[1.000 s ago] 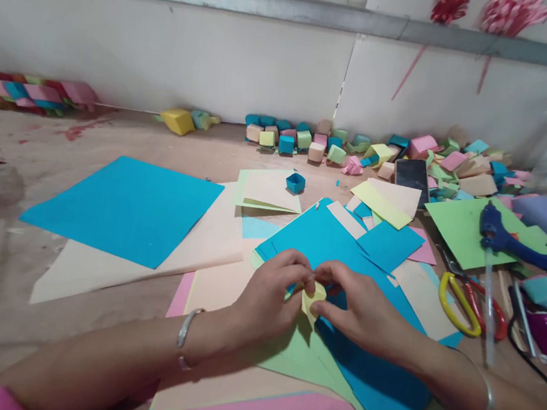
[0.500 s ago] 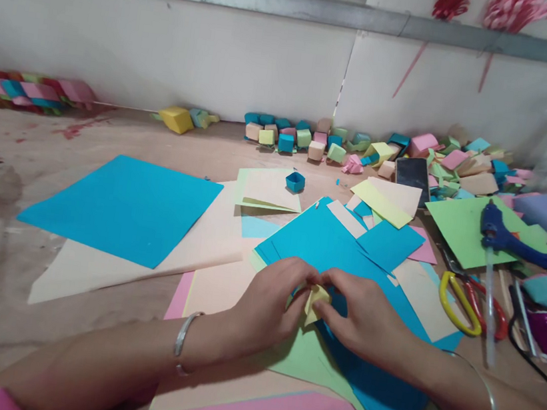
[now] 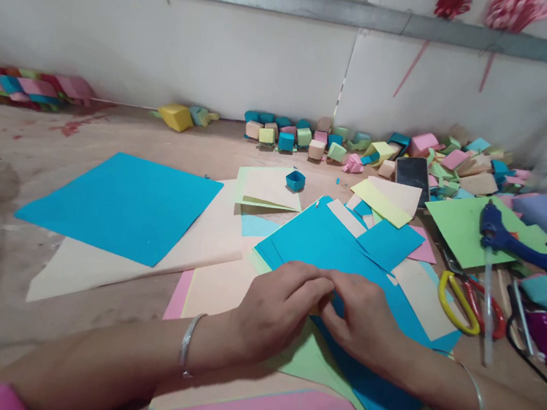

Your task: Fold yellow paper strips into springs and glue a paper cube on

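My left hand (image 3: 276, 306) and my right hand (image 3: 362, 314) meet above the stacked paper, fingers closed together. Between them is a small folded yellow paper piece (image 3: 314, 310), of which only a sliver shows; the fingers hide the rest. Under the hands lie a blue sheet (image 3: 309, 237) and a green sheet (image 3: 306, 357). A small open blue paper box (image 3: 295, 181) stands beyond the hands, on pale folded paper (image 3: 266, 184).
A large blue sheet (image 3: 122, 205) lies at left. Right of my hands are yellow-and-red-handled scissors (image 3: 459, 303) and a blue glue gun (image 3: 506, 236) with its stick. Several small paper boxes (image 3: 286, 142) line the wall. A dark phone-like object (image 3: 412, 179) leans among scraps.
My left fingers have closed over the yellow paper piece, which showed plainly before and is now nearly covered. The hands have drawn closer together; the things on the table have stayed put.
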The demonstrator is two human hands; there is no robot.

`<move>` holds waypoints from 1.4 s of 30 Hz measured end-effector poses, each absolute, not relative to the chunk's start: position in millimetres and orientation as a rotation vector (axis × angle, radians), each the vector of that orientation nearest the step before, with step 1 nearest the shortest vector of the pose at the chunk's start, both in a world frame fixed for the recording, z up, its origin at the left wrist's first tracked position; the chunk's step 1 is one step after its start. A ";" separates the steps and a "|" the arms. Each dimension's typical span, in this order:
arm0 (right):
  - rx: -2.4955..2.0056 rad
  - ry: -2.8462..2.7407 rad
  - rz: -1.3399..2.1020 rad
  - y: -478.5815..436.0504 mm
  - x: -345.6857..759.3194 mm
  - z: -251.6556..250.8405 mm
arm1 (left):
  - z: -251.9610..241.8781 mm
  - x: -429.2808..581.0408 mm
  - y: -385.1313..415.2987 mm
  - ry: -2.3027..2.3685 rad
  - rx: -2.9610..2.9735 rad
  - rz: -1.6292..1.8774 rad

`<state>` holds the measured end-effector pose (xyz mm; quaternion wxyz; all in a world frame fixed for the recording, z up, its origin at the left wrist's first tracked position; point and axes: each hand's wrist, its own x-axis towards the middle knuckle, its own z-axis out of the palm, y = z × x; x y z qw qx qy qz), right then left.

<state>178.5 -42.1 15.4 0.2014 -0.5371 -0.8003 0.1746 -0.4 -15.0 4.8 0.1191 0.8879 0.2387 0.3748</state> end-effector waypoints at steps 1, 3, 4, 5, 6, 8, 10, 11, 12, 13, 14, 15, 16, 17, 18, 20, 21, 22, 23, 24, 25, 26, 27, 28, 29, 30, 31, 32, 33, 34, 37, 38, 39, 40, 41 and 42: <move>-1.471 -2.229 0.463 -42.2 178.4 14.5 | 5.4 -0.8 -14.5 0.721 2.603 1.095; -1.400 -2.228 0.366 -42.4 178.0 12.5 | 5.1 -2.3 -13.2 0.776 2.631 1.055; -1.375 -2.237 0.286 -42.5 177.8 11.6 | 4.3 -3.3 -12.6 0.801 2.648 1.022; -1.357 -2.253 0.200 -42.6 177.5 10.9 | 3.2 -4.2 -12.1 0.817 2.661 0.987; -1.347 -2.271 0.126 -42.6 177.3 10.4 | 2.1 -5.1 -11.9 0.823 2.665 0.956; -1.334 -2.305 0.068 -42.6 177.0 10.3 | 0.6 -6.0 -12.1 0.818 2.646 0.913; -1.329 -2.315 0.118 -42.5 177.2 11.0 | 1.2 -5.9 -13.2 0.814 2.629 0.919; -1.332 -2.310 0.146 -42.3 177.5 11.5 | 2.3 -5.5 -13.9 0.808 2.630 0.936; -1.336 -2.303 0.163 -42.2 177.8 12.0 | 3.9 -4.9 -14.6 0.801 2.635 0.956; -1.338 -2.297 0.165 -42.0 178.1 12.5 | 5.8 -4.2 -15.1 0.796 2.642 0.969; -1.340 -2.292 0.150 -41.9 178.4 12.8 | 7.9 -3.4 -15.5 0.800 2.650 0.974; -1.337 -2.288 0.119 -41.8 178.4 13.1 | 9.8 -2.7 -15.7 0.809 2.658 0.971; -1.329 -2.290 0.077 -41.9 178.3 13.3 | 11.4 -2.1 -15.7 0.826 2.666 0.962; -1.316 -2.300 0.029 -42.2 177.9 13.4 | 12.5 -1.5 -15.6 0.847 2.674 0.947; -1.300 -2.316 -0.027 -42.6 177.4 13.3 | 13.0 -1.1 -15.4 0.863 2.683 0.932; -1.258 -2.356 -0.146 -44.2 176.1 13.0 | 12.5 -0.7 -15.1 0.868 2.700 0.914; -1.234 -2.375 -0.195 -45.2 175.4 12.9 | 11.9 -0.5 -15.1 0.858 2.719 0.911; -1.215 -2.390 -0.231 -46.3 174.7 12.9 | 11.2 -0.4 -15.2 0.843 2.742 0.913; -1.205 -2.402 -0.252 -47.3 174.2 12.9 | 10.6 -0.2 -15.5 0.825 2.766 0.922; -1.209 -2.411 -0.260 -48.3 173.8 13.1 | 10.3 0.1 -15.8 0.808 2.785 0.933; -1.224 -2.417 -0.260 -49.1 173.5 13.5 | 10.2 0.5 -16.3 0.801 2.795 0.950; -1.241 -2.418 -0.261 -49.7 173.4 13.9 | 10.4 1.0 -16.9 0.796 2.794 0.967; -1.257 -2.413 -0.265 -50.1 173.5 14.2 | 10.7 1.7 -17.5 0.797 2.783 0.983; -1.264 -2.406 -0.268 -50.5 173.8 14.5 | 11.0 2.4 -18.2 0.804 2.766 1.000; -1.257 -2.400 -0.270 -50.8 174.2 14.6 | 11.1 3.1 -18.9 0.814 2.749 1.013; -1.243 -2.398 -0.271 -51.1 174.6 14.5 | 10.9 3.6 -19.5 0.827 2.731 1.019; -1.233 -2.402 -0.268 -51.4 175.0 14.3 | 10.4 4.1 -20.1 0.843 2.709 1.017; -1.233 -2.412 -0.266 -51.8 175.3 13.8 | 9.5 4.2 -20.6 0.857 2.689 1.002; -1.241 -2.422 -0.267 -52.3 175.4 13.3 | 8.2 4.1 -21.0 0.868 2.666 0.983; -1.251 -2.430 -0.271 -52.9 175.4 12.7 | 6.8 3.7 -21.4 0.869 2.642 0.956; -1.250 -2.435 -0.269 -54.3 174.3 10.8 | 4.2 2.1 -22.5 0.855 2.572 0.876; -1.237 -2.434 -0.258 -54.4 173.9 10.0 | 4.5 1.8 -22.8 0.855 2.554 0.856; -1.228 -2.431 -0.242 -54.2 173.7 9.2 | 5.6 1.7 -22.7 0.859 2.539 0.845; -1.230 -2.427 -0.221 -53.6 173.7 8.4 | 7.2 1.8 -22.2 0.863 2.523 0.842; -1.241 -2.420 -0.195 -52.3 174.1 7.8 | 9.2 1.9 -21.1 0.863 2.494 0.852; -1.261 -2.411 -0.154 -50.6 174.8 7.3 | 11.2 2.0 -19.2 0.851 2.441 0.869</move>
